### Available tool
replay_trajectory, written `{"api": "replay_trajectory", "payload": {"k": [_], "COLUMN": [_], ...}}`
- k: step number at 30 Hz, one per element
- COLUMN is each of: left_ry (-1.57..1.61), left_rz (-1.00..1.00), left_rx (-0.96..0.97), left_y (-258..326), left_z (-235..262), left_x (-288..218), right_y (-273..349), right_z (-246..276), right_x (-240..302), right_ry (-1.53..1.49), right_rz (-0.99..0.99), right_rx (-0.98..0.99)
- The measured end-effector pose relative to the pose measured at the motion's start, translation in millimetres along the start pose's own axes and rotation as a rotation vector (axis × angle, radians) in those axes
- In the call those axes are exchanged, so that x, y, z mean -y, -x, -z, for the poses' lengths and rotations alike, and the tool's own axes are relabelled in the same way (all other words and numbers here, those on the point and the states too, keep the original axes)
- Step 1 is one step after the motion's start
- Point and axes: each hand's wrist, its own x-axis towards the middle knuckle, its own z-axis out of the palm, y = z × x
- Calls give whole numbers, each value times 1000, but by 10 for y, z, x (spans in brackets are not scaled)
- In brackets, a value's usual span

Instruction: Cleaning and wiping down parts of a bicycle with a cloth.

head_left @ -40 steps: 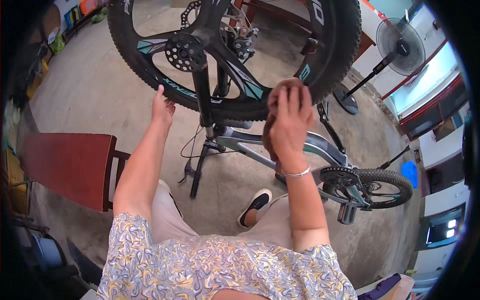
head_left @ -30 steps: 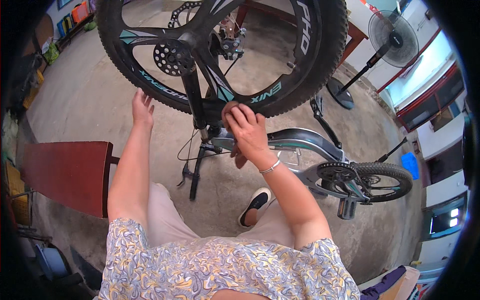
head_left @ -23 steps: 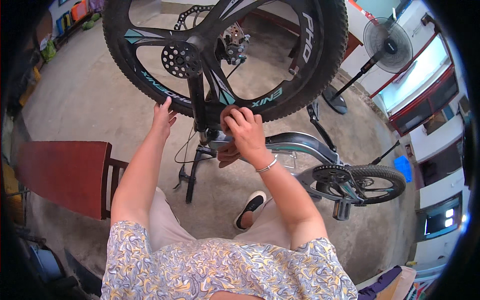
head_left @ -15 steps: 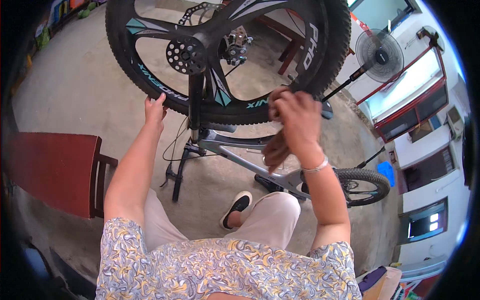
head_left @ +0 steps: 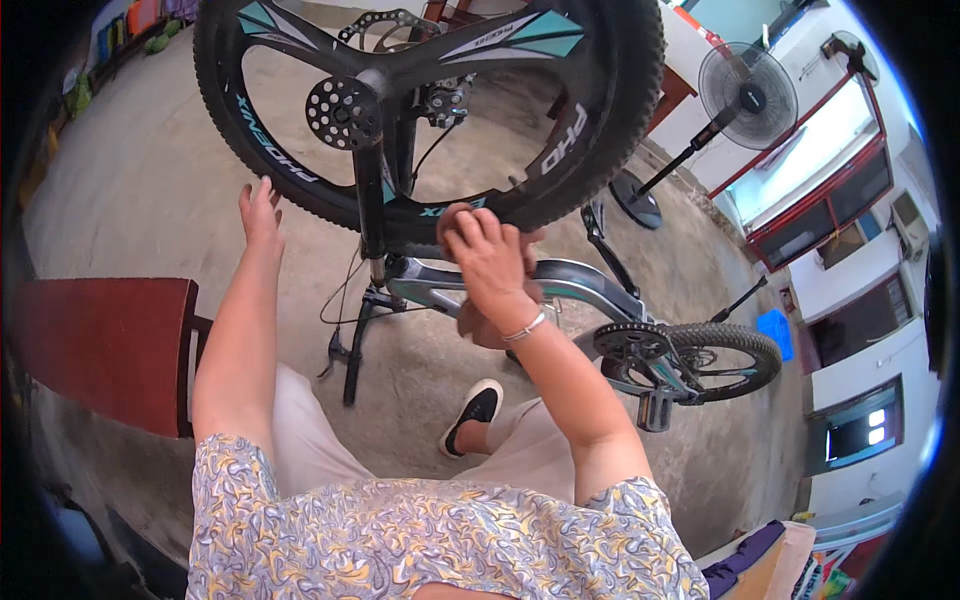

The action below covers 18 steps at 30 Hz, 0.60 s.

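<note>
A bicycle's large black wheel, with white and teal markings, stands in front of me beside the dark fork leg. My right hand grips a brown cloth, pressed to the wheel's lower rim and tyre. Part of the cloth hangs below the palm; the fingers hide some of it. Beside the tyre's lower left edge, my left hand has its fingers stretched apart and holds nothing. Whether its fingertips touch the tyre I cannot tell. The grey and teal bicycle frame runs off to the right below the wheel.
Handlebars hang near the floor. A chainring, a pedal and the other wheel lie right. A red-brown wooden bench stands left. Back right are a standing fan and a blue bin.
The wheel has turned clockwise, its lower lettering shifting left and up. My right hand has moved left with the cloth. My left hand has loosened from the tyre, fingers spreading.
</note>
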Motion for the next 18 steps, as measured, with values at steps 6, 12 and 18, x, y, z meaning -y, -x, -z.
{"api": "replay_trajectory", "payload": {"k": [6,12,18], "left_ry": [-243,-230,-123], "left_rz": [384,347,340], "left_rx": [290,288,279], "left_y": [324,557,344], "left_z": [-93,-243,-265], "left_x": [245,229,443], "right_y": [-51,-224,-492], "right_z": [-65,467,1280], "right_x": [101,-270,-755], "right_ry": [-46,6,307], "right_rz": [40,-11,-3], "right_rx": [25,219,20]}}
